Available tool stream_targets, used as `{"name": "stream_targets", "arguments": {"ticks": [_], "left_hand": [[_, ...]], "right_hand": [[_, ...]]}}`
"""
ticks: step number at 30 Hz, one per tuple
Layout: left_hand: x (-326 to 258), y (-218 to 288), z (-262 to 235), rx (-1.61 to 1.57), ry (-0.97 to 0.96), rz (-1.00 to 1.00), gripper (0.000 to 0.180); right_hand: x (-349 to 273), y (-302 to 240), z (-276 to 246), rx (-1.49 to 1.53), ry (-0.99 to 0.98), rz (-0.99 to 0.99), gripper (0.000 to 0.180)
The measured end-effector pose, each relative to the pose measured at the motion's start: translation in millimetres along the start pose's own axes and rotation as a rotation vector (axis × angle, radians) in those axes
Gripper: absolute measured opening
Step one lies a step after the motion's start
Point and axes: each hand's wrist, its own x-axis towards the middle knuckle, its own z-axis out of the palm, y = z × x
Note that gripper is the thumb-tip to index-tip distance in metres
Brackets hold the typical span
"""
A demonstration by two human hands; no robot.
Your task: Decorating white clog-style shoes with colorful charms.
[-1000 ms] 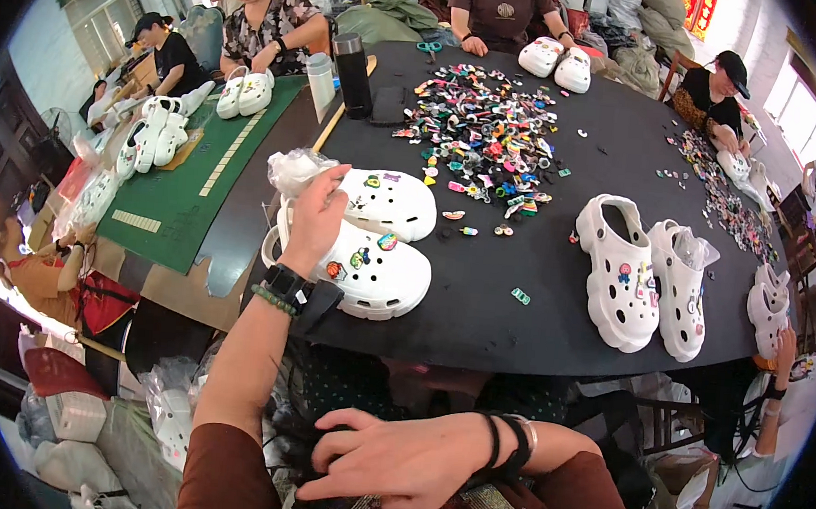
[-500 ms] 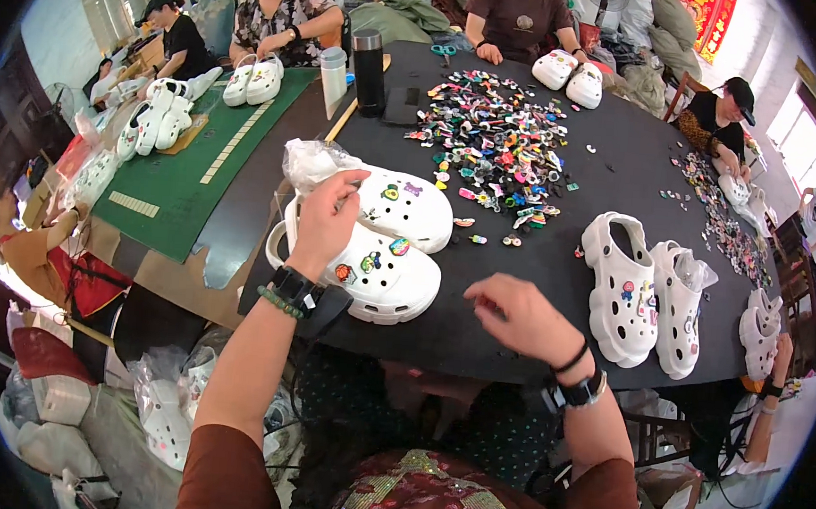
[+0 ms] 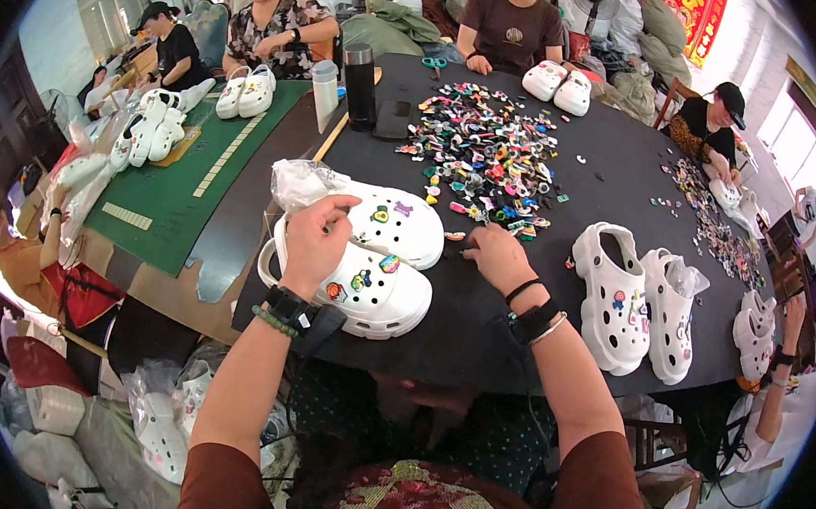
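Observation:
A pair of white clogs (image 3: 381,295) lies in front of me on the left, with colourful shoe charms on the uppers. My left hand (image 3: 312,243) is over the heel side of these clogs, its fingers curled in. Whether it holds something small cannot be made out. My right hand (image 3: 502,258) reaches to the near edge of a large heap of loose shoe charms (image 3: 486,156). Its thumb and fingers are apart, with the tips beside a few stray charms and partly hidden.
To the right stands another decorated white clog pair (image 3: 612,307). Clear plastic wrap (image 3: 304,186) sits by the left pair's heels. A black bottle (image 3: 359,88), a pale bottle (image 3: 324,97) and scissors (image 3: 434,63) lie farther off. Several people work on clogs around the black table (image 3: 477,344).
My right hand has moved forward and slightly left, from near the table's front edge to the charm heap. My left hand stays over the clogs. The view has shifted a little.

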Motion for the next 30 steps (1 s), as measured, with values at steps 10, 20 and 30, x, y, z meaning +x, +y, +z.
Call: {"name": "stream_targets", "arguments": {"ticks": [10,20,30], "left_hand": [[0.4,2.2,1.9,-0.013,-0.006,-0.009,0.029],[7.0,-2.0,3.5,0.046,0.012,0.038,0.031],[6.3,-3.1,5.0,0.033,0.016,0.053,0.032]], "right_hand": [[-8.7,-3.7,-8.0,0.140,0.049,0.033,0.015],[26.6,-93.0,-49.6,0.409,0.071,-0.289,0.013],[53.9,-100.8,-25.3,0.228,0.004,-0.266,0.011]]}}
